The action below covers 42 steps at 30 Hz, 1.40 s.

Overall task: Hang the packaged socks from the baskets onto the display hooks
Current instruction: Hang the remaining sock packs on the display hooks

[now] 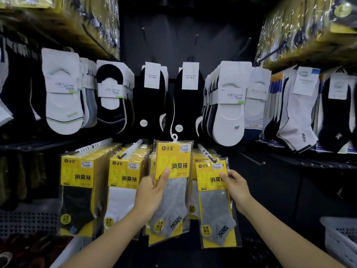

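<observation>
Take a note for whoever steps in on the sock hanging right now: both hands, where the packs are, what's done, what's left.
Left hand: grip on a grey-sock pack, raised, its white hanger loop apparently on no hook.
Right hand: pinches the edge of the front grey pack hanging on the right hook.
Done: black-sock packs and white-sock packs hang in rows on their hooks.
Left: hang the raised pack. The white basket sits lower right, contents not visible.
</observation>
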Each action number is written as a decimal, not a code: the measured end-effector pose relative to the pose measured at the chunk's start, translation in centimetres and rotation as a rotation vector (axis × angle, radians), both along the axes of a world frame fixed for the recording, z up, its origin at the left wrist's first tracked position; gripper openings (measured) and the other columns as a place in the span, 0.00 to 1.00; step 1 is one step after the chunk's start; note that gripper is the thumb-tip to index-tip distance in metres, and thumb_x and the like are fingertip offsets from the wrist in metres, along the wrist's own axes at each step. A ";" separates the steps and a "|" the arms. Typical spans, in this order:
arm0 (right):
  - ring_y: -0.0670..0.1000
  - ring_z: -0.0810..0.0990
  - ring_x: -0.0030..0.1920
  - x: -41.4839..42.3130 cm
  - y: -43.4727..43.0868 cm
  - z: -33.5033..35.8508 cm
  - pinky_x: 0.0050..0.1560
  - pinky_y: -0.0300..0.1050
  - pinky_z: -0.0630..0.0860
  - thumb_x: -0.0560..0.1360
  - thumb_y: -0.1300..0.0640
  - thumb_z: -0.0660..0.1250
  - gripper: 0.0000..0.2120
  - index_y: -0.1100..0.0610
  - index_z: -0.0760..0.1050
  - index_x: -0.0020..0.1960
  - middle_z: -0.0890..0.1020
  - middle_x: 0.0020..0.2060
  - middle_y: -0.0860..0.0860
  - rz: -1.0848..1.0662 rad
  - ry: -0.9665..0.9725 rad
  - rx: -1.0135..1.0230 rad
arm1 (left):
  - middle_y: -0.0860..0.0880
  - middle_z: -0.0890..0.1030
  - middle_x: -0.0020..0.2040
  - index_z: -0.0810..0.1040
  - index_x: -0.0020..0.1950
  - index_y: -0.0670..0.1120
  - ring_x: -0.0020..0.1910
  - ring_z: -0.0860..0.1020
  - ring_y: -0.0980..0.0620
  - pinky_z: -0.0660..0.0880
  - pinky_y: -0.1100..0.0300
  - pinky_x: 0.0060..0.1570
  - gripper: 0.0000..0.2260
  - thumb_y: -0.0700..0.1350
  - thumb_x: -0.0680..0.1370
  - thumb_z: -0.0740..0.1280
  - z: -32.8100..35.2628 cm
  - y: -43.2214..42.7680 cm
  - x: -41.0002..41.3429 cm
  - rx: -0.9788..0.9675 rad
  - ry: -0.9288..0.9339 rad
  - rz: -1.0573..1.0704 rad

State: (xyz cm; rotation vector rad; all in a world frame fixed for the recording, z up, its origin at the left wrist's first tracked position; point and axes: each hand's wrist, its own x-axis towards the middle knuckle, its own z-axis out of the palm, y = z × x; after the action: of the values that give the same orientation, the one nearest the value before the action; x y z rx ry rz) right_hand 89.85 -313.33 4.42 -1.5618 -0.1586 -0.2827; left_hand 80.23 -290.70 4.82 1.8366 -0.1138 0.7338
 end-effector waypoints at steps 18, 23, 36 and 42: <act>0.51 0.84 0.50 -7.3 0.6 -1.3 0.49 0.45 0.80 0.79 0.50 0.61 0.14 0.57 0.78 0.57 0.85 0.49 0.54 0.254 0.083 0.078 | 0.57 0.77 0.26 0.81 0.44 0.43 0.25 0.73 0.60 0.67 0.70 0.26 0.16 0.56 0.72 0.68 -3.7 -5.5 -0.3 -0.194 0.095 -0.238; 0.53 0.84 0.51 -8.2 -0.4 -1.4 0.50 0.47 0.80 0.77 0.57 0.65 0.11 0.58 0.78 0.58 0.85 0.50 0.53 0.178 0.028 0.171 | 0.52 0.84 0.48 0.79 0.54 0.47 0.49 0.82 0.54 0.78 0.65 0.47 0.10 0.48 0.74 0.70 -3.6 -8.0 -0.3 -0.254 0.129 -0.295; 0.50 0.84 0.44 -2.9 0.0 0.8 0.40 0.39 0.81 0.76 0.62 0.67 0.04 0.59 0.78 0.51 0.85 0.46 0.54 0.078 -0.041 0.111 | 0.58 0.76 0.56 0.60 0.75 0.53 0.55 0.73 0.61 0.69 0.60 0.59 0.25 0.56 0.79 0.60 -2.1 -9.0 2.3 -0.301 0.219 -0.311; 0.49 0.84 0.42 1.5 1.4 -0.1 0.39 0.38 0.80 0.74 0.59 0.70 0.06 0.58 0.78 0.50 0.85 0.45 0.55 -0.018 0.020 0.100 | 0.64 0.70 0.62 0.57 0.75 0.56 0.53 0.69 0.69 0.65 0.70 0.54 0.26 0.56 0.79 0.60 -3.0 -8.5 5.5 -0.292 0.234 -0.290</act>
State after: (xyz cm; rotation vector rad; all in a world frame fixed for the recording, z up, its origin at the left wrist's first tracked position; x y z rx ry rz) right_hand 91.38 -311.94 4.28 -1.4672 -0.1130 -0.2848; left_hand 85.77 -299.19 1.79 1.5697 -0.1115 0.3115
